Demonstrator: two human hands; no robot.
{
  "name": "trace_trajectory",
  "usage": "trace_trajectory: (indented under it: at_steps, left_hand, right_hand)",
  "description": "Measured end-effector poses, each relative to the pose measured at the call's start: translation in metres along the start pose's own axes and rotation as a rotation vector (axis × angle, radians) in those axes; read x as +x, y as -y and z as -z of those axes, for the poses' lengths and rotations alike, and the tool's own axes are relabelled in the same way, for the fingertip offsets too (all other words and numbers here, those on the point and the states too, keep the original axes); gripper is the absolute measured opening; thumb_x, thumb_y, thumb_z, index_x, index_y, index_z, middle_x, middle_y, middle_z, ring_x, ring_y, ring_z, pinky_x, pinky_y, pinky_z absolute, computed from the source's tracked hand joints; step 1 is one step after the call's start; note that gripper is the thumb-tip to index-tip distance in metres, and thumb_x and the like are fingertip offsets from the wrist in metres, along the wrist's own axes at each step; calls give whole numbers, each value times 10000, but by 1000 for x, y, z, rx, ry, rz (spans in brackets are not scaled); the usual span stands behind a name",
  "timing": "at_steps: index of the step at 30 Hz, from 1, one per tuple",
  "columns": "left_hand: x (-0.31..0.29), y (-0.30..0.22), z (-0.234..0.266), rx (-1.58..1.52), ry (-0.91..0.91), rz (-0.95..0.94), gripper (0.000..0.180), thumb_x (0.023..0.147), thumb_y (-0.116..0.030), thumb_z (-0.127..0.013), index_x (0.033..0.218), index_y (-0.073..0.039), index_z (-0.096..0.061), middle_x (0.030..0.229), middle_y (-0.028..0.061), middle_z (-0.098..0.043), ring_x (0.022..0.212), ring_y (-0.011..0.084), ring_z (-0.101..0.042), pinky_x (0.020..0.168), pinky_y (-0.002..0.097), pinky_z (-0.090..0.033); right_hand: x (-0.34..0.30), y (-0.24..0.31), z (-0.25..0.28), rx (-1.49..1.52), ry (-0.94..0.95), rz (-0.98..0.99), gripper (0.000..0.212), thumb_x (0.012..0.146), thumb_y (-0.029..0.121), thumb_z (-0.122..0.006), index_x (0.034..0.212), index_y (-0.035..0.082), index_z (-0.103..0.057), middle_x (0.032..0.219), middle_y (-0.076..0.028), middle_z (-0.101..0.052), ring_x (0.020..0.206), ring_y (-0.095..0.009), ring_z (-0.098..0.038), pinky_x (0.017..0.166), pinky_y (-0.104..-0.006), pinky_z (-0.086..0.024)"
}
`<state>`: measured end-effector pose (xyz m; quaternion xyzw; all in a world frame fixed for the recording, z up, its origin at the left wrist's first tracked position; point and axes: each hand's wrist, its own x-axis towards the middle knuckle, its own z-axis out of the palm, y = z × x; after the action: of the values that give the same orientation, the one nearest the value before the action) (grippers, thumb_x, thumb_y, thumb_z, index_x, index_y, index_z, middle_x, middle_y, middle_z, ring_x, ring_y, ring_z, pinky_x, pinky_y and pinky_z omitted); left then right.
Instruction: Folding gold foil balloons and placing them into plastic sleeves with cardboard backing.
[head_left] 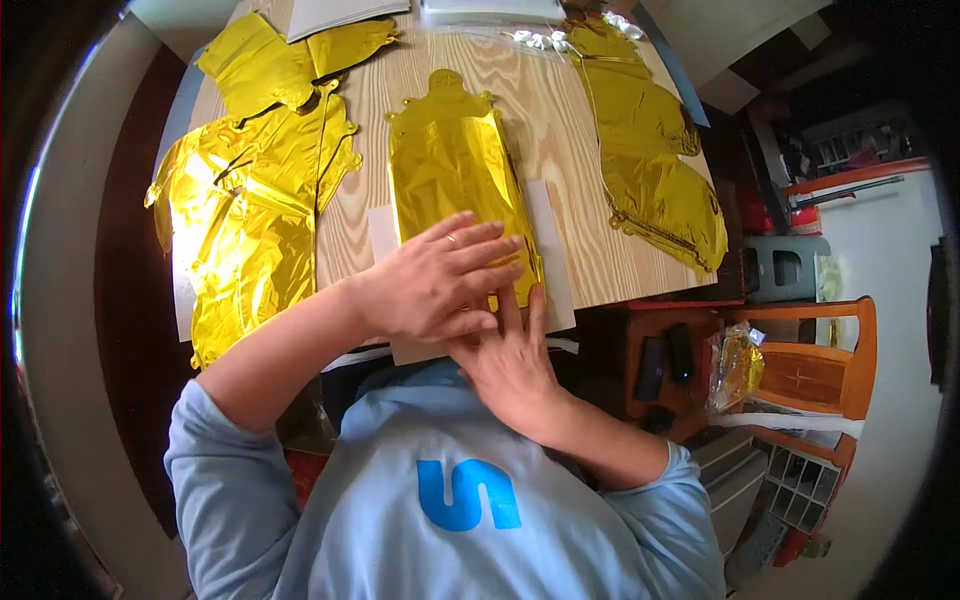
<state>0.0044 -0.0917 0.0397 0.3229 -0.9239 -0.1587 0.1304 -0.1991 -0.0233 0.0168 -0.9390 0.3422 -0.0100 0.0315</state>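
Gold foil sheet point(450, 170): my left hand point(432, 280) and right hand point(510, 368), fingers apart, seemingly smooth its near end, next needing even pressure.

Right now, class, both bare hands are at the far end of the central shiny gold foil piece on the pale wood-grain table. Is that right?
Not quite: the end is wrong. The head view shows the bare left hand and bare right hand at the near end of the central shiny gold foil piece on the pale wood-grain table.

Lane btwn ctr foil point(450, 165) & R foil point(645, 145); L foil point(265, 225) crowds other side.
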Motion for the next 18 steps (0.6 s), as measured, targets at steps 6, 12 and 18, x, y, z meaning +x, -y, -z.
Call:
trace_trajectory:
  at_steps: [6,12,18]
  left_hand:
    - [41,60,4,268,8,87,695,1001,-568,-430,1577,-197,-312,1651,111,-249,1522,330,-221,1238,529,-137]
    - [41,101,14,319,-258,286,683,991,-451,-517,1557,-118,-329,1611,181,-301,1491,369,-274,1218,542,-177]
    - [-34,-13,24,-58,-232,241,740,903,-511,-618,1459,-48,-462,1534,228,-393,1424,426,-363,1180,564,-256]
  right_hand:
    - [0,-3,2,-7,-90,-2,693,924,210,-561,1558,362,-328,1591,-254,-206,1426,-532,-256,1069,-774,-235]
    - [1,-6,4,24,-140,12,666,934,207,-536,1558,329,-338,1587,-254,-234,1426,-520,-275,1071,-764,-248]
    - [0,-23,7,70,-336,72,571,947,232,-519,1483,52,-449,1490,-247,-439,1289,-471,-481,1045,-611,-389]
